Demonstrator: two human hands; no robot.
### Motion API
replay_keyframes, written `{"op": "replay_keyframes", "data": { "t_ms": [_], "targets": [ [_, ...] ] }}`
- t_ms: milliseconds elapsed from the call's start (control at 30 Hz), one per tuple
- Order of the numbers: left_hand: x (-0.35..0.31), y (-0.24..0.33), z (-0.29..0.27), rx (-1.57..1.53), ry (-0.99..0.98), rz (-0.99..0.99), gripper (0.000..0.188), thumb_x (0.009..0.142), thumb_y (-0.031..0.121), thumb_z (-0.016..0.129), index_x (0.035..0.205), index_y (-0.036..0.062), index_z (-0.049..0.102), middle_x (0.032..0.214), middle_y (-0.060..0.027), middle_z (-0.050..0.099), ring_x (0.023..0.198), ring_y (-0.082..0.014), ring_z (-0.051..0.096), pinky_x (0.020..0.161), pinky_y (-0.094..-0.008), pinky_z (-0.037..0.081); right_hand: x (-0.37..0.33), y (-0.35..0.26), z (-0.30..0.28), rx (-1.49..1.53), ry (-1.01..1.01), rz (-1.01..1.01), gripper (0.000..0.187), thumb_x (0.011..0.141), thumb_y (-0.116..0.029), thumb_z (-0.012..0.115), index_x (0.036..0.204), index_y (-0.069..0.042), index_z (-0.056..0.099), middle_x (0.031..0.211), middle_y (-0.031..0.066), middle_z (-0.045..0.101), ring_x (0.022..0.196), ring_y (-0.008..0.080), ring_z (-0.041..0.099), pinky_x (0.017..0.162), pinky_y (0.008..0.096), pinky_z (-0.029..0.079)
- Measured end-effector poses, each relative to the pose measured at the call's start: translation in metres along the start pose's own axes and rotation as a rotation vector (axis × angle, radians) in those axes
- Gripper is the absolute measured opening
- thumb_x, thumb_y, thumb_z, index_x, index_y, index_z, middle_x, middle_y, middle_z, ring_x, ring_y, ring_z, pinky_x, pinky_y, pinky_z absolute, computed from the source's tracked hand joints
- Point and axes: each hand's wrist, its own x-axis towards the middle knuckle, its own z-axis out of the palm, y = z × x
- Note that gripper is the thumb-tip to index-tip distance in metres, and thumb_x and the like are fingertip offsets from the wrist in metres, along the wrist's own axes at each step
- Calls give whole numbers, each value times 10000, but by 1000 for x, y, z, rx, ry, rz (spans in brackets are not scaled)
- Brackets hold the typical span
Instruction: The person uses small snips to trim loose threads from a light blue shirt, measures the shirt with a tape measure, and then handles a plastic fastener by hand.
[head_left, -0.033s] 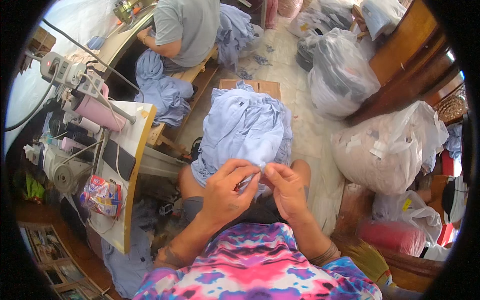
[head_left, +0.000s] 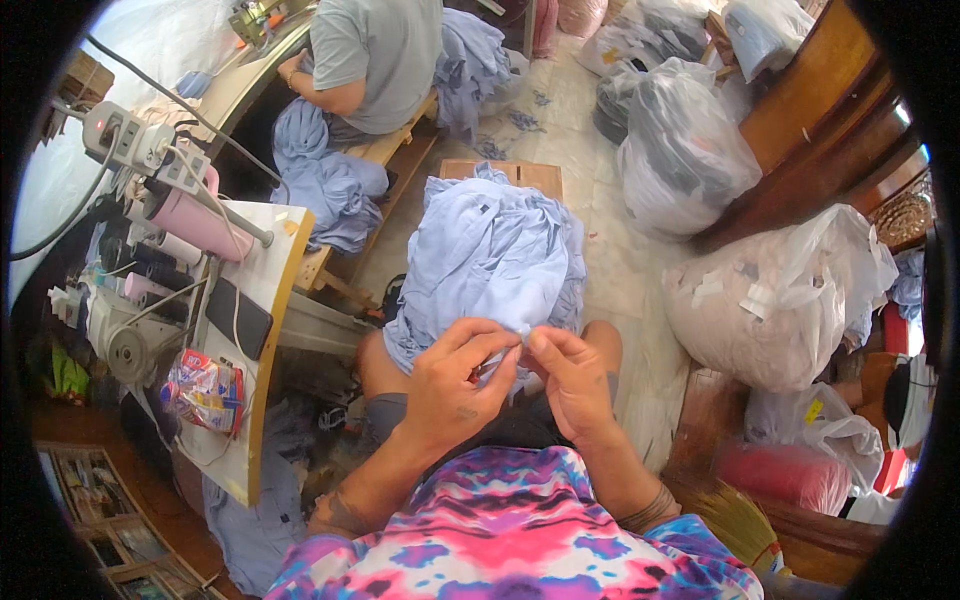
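**Pinching at the garment edge, pile barely dented**

Working one spot on a light-blue garment [head_left: 490, 250] heaped over the person's lap and knees. Left hand [head_left: 455, 385] and right hand [head_left: 572, 385] meet at its near edge, fingertips almost touching. Both are closed to a fine pinch on the fabric, thumb against forefinger. Can't tell whether a thread or small tool sits between them; too small to resolve.

Progress, as a judgement: early or mid. The hands are on a single point of the hem or seam, and most of the cloth is bunched beyond them, not folded or laid aside. No finished stack is visible near the lap.

Context:
- More blue fabric [head_left: 325, 185] hangs off the wooden bench [head_left: 395, 150] ahead, next to a seated co-worker [head_left: 375, 60] in a grey shirt.
- Sewing table [head_left: 270, 340] to the left carries pink thread cones [head_left: 195, 222], a phone [head_left: 238, 318] and a snack packet [head_left: 205, 390].
- Tied plastic sacks [head_left: 770, 300] line the right side, contents unclear.
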Motion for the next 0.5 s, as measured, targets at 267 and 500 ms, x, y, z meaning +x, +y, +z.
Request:
{"op": "replay_keyframes", "data": {
  "t_ms": [267,500],
  "targets": [
    [-2,-4,-5,-52,-16,-139,132,839,43,793,969,35,769,984,-40,724,581,-44,523,514,-230,402,6,6,-1,-55,-41,22,236,972,-152,750,1157,-4,749,1042,50,745,918,100,646,855,264,509],
    [-1,-4,-13,-90,66,-218,78,839,7,749,908,28,720,922,5,663,620,-21,470,540,-212,366,12,14,11,-46,-53,6,220,1000,-188,719,1143,-21,719,1019,23,722,926,93,634,860,271,501]
  ]
}}
